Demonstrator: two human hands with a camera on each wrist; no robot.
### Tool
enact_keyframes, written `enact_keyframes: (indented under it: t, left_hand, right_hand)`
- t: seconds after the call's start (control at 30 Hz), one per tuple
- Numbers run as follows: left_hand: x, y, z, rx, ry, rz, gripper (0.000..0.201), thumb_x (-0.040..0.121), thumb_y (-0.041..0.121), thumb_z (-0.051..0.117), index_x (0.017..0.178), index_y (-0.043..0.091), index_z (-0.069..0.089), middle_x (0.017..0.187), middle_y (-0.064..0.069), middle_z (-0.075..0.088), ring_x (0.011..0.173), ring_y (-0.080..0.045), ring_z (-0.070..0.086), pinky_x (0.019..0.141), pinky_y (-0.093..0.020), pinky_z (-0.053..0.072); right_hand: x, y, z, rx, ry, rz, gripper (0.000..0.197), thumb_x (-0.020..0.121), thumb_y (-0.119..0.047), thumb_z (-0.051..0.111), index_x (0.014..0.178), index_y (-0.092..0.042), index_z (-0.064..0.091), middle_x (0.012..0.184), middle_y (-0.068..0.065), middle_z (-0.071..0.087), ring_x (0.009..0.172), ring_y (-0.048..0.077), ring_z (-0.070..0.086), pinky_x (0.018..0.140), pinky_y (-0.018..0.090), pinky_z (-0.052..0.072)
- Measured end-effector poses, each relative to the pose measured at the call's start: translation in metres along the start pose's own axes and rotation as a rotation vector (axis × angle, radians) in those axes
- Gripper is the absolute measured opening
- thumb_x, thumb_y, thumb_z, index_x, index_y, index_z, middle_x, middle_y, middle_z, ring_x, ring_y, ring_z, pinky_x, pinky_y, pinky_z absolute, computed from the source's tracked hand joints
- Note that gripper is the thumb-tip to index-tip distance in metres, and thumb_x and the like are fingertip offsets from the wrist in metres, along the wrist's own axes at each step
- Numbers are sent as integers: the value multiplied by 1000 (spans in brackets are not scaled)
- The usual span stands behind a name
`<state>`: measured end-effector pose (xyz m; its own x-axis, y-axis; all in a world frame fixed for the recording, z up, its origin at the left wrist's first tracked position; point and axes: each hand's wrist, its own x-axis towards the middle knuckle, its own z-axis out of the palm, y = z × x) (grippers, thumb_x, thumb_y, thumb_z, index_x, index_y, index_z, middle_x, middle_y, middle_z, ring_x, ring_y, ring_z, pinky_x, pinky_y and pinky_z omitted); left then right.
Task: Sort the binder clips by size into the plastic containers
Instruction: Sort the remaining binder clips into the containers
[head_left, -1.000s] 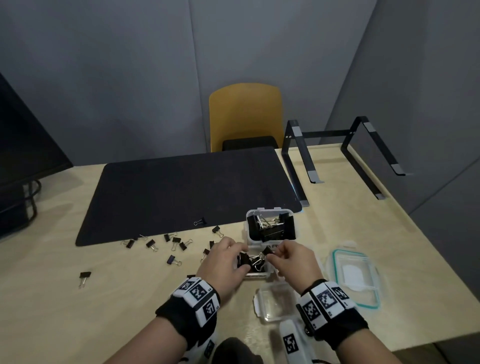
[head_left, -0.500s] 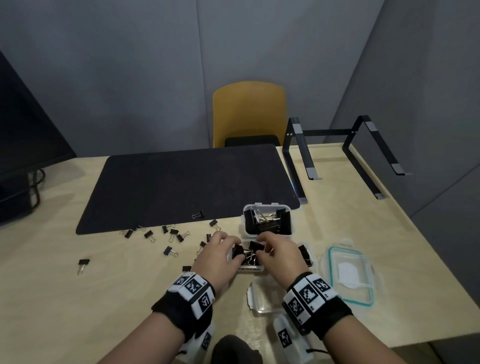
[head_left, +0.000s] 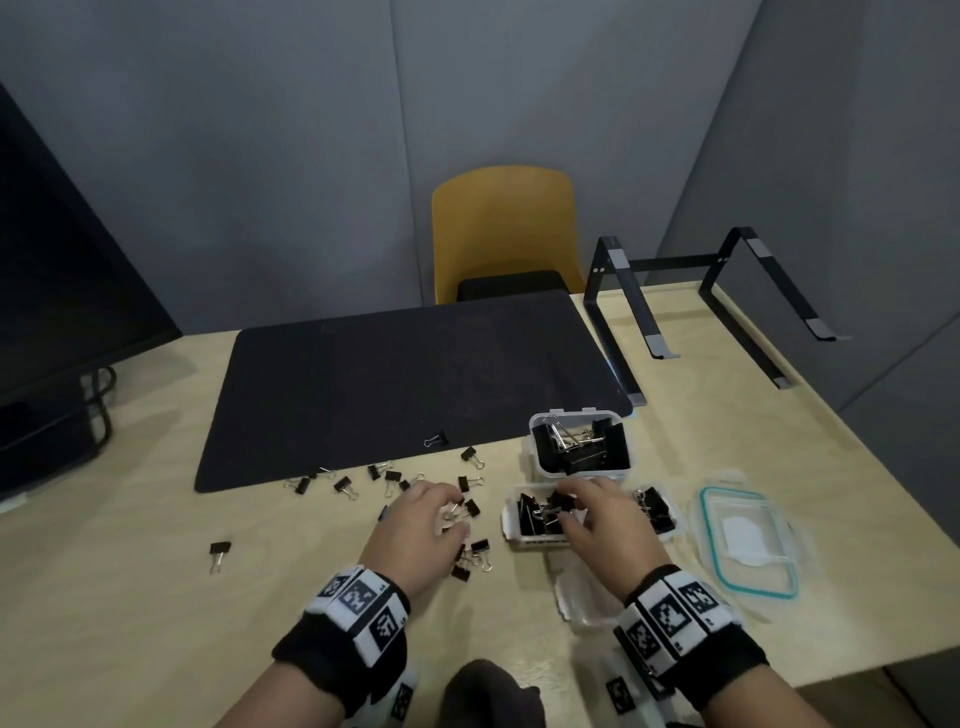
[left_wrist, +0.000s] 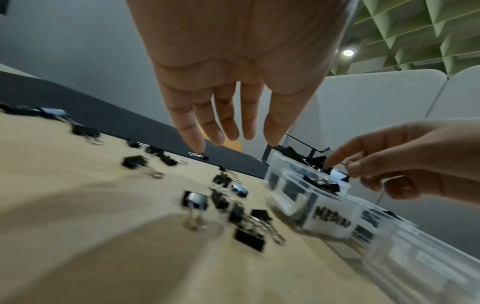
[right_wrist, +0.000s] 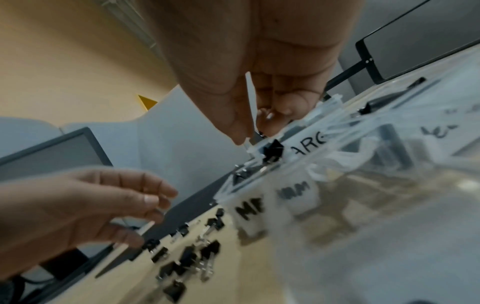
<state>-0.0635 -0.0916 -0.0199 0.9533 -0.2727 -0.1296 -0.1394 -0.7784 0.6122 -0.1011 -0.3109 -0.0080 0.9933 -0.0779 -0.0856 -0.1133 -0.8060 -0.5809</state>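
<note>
Right hand (head_left: 597, 512) is pinching a binder clip (head_left: 562, 500) over the container marked "medium" (head_left: 519, 538), likely placing it by size. Left hand (head_left: 421, 525), fingers relaxed and holding nothing, is hovering above the loose small clips (head_left: 470, 553) on the table (head_left: 130, 597), probably choosing one.

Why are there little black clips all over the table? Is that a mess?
Loose binder clips lie scattered on the table left of the Medium container, one stray clip on the black mat. They look unsorted rather than spilled; nothing looks broken.
</note>
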Motion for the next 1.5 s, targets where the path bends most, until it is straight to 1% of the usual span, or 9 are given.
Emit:
enact_keyframes:
  t: [0.13, 0.23, 0.47, 0.73, 1.0, 1.2, 1.27, 1.37, 1.5]
  left_hand:
    - [-3, -31, -21, 30, -3, -51, 32, 90, 30, 58, 121, 27, 55, 120, 12, 52, 105, -4, 50, 94, -21, 42]
    - [-5, -47, -30, 49, -26, -64, 32, 89, 26, 59, 121, 26, 56, 117, 10, 52, 101, -3, 50, 91, -18, 40]
    - [0, -63, -30, 108, -133, -43, 30, 87, 25, 60, 117, 28, 59, 116, 10, 53, 102, -5, 50, 90, -20, 40]
    - [6, -54, -9, 174, -273, 6, 42, 80, 39, 66, 120, 29, 55, 113, 12, 50, 99, -7, 50, 88, -23, 43]
    - [11, -43, 1, 240, -269, 60, 30, 84, 24, 64, 114, 22, 57, 112, 4, 53, 103, -16, 54, 87, -26, 45]
    - [10, -37, 3, 213, -253, 29, 14, 86, 10, 54, 87, 24, 51, 92, 5, 59, 85, -14, 56, 73, -24, 45]
    - [8, -35, 4, 179, -243, 8, 15, 86, 9, 54, 89, 23, 53, 88, 7, 59, 81, -12, 55, 70, -22, 43]
    - [6, -32, 5, 122, -230, -6, 19, 86, 8, 55, 95, 23, 58, 86, 9, 60, 79, -8, 55, 71, -20, 44]
    - [6, -16, 8, 6, -231, -6, 28, 84, 3, 53, 98, 25, 62, 89, 11, 63, 86, -8, 59, 79, -21, 48]
  right_hand:
    - [-6, -23, 8, 38, 17, -49, 19, 89, -17, 56, 107, -20, 62, 85, -12, 51, 75, 3, 48, 70, 14, 36]
    - [-7, -40, 24, 53, -35, -65, 20, 90, -20, 55, 108, -20, 62, 92, -8, 58, 79, 2, 51, 71, 11, 39]
    - [-13, -53, 72, -48, -206, 60, 38, 94, -20, 49, 132, -17, 48, 124, 2, 57, 106, 14, 58, 92, 24, 47]
    - [-14, -56, 102, -147, -112, 132, 32, 93, -14, 50, 124, -22, 50, 116, 1, 51, 92, 18, 58, 86, 30, 51]
    - [-14, -56, 105, -170, -97, 174, 16, 90, -11, 49, 105, -18, 52, 105, 1, 51, 87, 21, 59, 81, 34, 52]
    - [-18, -55, 102, -177, -90, 168, 7, 92, -14, 44, 91, -18, 49, 97, 3, 52, 81, 20, 57, 75, 32, 52]
    - [-21, -53, 100, -163, -100, 165, 11, 94, -13, 42, 85, -19, 47, 95, 4, 54, 78, 20, 55, 74, 32, 52]
    - [-26, -53, 86, -95, -120, 131, 12, 93, -11, 44, 96, -15, 54, 102, 4, 57, 81, 16, 51, 73, 22, 42]
    - [-35, -46, 50, 12, -41, 104, 12, 90, -11, 47, 96, -13, 58, 95, 1, 62, 85, 15, 55, 72, 21, 42]
